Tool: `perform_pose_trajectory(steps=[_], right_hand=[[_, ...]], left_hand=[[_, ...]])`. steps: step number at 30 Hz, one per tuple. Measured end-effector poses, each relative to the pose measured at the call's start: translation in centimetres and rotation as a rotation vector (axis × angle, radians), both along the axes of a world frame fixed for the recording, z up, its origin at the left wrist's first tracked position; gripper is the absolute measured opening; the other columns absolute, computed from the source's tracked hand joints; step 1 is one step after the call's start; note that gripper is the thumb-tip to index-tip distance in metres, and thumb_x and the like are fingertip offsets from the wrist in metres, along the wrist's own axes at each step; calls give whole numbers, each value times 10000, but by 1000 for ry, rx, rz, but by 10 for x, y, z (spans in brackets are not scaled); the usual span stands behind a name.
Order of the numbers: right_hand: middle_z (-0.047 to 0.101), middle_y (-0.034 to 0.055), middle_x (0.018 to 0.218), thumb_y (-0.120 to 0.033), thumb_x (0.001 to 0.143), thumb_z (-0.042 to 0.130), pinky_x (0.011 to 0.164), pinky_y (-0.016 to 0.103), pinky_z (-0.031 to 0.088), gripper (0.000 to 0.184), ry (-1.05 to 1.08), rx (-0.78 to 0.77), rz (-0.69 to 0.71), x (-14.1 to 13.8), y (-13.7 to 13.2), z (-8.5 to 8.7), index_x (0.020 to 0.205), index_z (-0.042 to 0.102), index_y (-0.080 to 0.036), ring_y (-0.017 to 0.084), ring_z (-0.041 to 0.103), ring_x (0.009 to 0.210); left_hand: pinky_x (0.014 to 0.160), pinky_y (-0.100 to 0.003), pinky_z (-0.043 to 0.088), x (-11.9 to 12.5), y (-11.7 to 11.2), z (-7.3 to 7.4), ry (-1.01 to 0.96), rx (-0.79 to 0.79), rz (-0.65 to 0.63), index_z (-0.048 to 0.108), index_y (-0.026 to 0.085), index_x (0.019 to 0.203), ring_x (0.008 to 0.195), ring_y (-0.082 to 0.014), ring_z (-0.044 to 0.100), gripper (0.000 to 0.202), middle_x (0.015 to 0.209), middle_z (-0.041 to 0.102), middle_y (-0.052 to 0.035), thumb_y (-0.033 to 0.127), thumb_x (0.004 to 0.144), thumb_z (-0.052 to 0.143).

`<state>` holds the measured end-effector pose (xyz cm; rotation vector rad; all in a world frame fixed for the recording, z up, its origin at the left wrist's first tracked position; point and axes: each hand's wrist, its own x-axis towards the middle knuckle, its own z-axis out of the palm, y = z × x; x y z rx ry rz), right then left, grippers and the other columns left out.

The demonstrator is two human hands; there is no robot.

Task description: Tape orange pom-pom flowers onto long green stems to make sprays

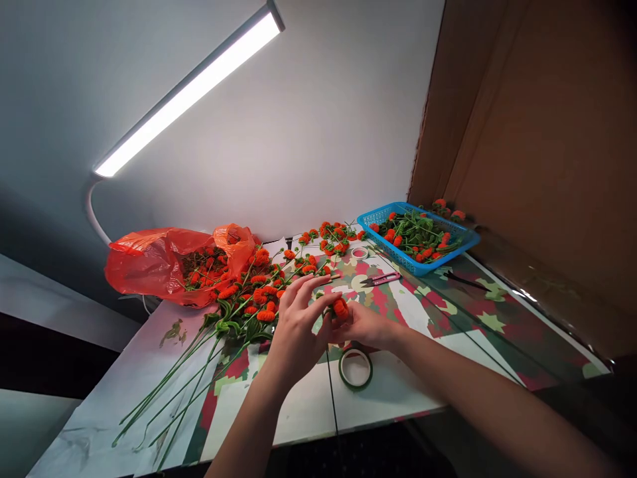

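Observation:
A fuzzy orange chenille flower (pixel 341 309) is held above the table between both hands. My right hand (pixel 361 325) grips it from the right, fingers curled around its underside. From the left, my left hand (pixel 300 328) has its thumb and fingertips closed against the flower; its other fingers arch above. Part of the flower and any stem are hidden by the fingers. Just below the hands lies a roll of green tape (pixel 343 380). Thread snips (pixel 382 279) with pinkish handles rest beyond the right hand. Left of my left hand is a pile of orange flowers (pixel 266 313) on green stems.
A red plastic bag (pixel 144 269) holding more flowers sits at the back left. The blue basket (pixel 423 269) at the back right contains flowers and greenery. A small white roll (pixel 359 253) lies between them. Long green stems (pixel 174 385) stretch toward the left edge. A lamp (pixel 194 93) hangs overhead.

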<state>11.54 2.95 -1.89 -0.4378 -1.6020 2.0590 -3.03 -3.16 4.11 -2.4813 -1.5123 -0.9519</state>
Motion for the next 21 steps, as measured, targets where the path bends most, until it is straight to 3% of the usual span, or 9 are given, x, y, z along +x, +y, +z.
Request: perform_pose_trajectory(steps=[5, 8, 11, 21], right_hand=[[558, -20, 592, -308, 654, 728, 579, 233, 371, 221, -34, -2, 17, 1, -1, 4, 669, 622, -115, 84, 492, 574], [552, -22, 588, -313, 640, 729, 572, 234, 365, 223, -47, -7, 31, 1, -1, 8, 663, 636, -112, 80, 475, 563], [552, -26, 586, -308, 638, 726, 567, 230, 356, 214, -39, -9, 36, 0, -1, 7, 666, 641, -114, 75, 467, 556], [560, -25, 572, -238, 652, 684, 548, 219, 356, 135, -1, -7, 41, 0, 2, -2, 658, 638, -111, 72, 487, 543]], left_hand=[[1006, -488, 311, 0, -5, -5, -31, 58, 70, 477, 239, 1244, 1233, -277, 360, 470, 1367, 405, -103, 143, 789, 544], [949, -464, 371, 2, -9, -12, -184, 186, 207, 548, 199, 1060, 1144, -277, 449, 328, 1231, 494, -116, 182, 740, 622], [888, -429, 408, 5, -13, -19, -218, 248, 249, 581, 204, 813, 1023, -251, 517, 108, 1084, 559, -82, 181, 727, 642], [882, -409, 406, 16, -11, -25, -211, 283, 319, 606, 179, 814, 991, -245, 534, 101, 1040, 604, -91, 136, 724, 624]])
